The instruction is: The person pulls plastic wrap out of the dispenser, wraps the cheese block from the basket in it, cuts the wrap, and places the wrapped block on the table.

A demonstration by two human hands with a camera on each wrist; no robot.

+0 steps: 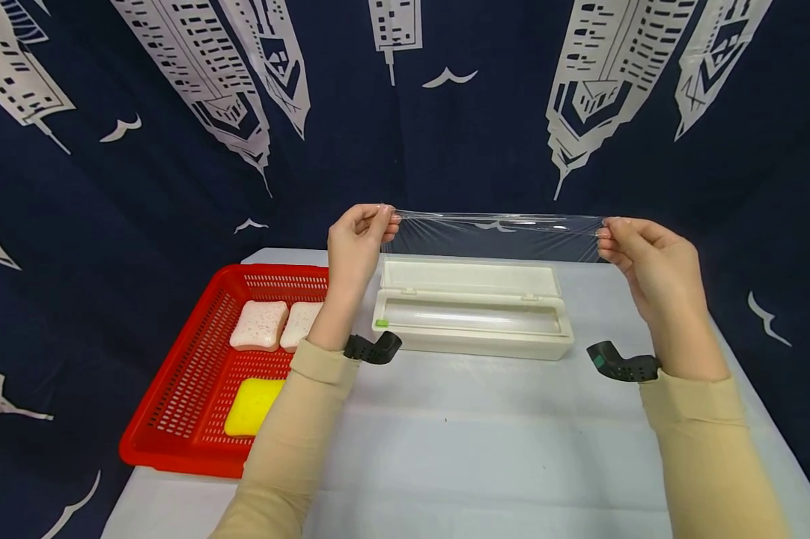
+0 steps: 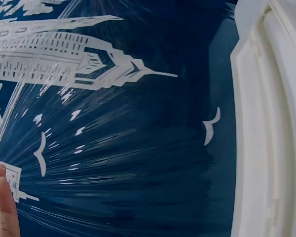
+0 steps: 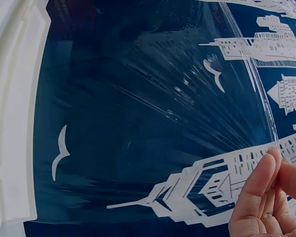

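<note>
A sheet of clear plastic wrap [image 1: 499,236] is stretched between both hands above the back of the table. My left hand [image 1: 359,243] pinches its left upper corner between thumb and fingers. At the other end my right hand [image 1: 654,258] pinches the right corner, and the right wrist view shows the thumb and fingertips meeting on the film [image 3: 207,98]. Creases fan out from both pinched corners. Below and between the hands stands a long white wrap dispenser box [image 1: 472,348], its lid [image 1: 471,277] raised at the back and a roll of film inside. A small green piece [image 1: 382,323] sits at its left front.
A red plastic basket [image 1: 176,442] stands at the left, partly behind the left forearm. Inside are two pale sponge-like blocks [image 1: 260,326] and a yellow block [image 1: 253,408]. The table has a white cover [image 1: 486,464]; a dark blue patterned cloth [image 1: 405,142] hangs behind it.
</note>
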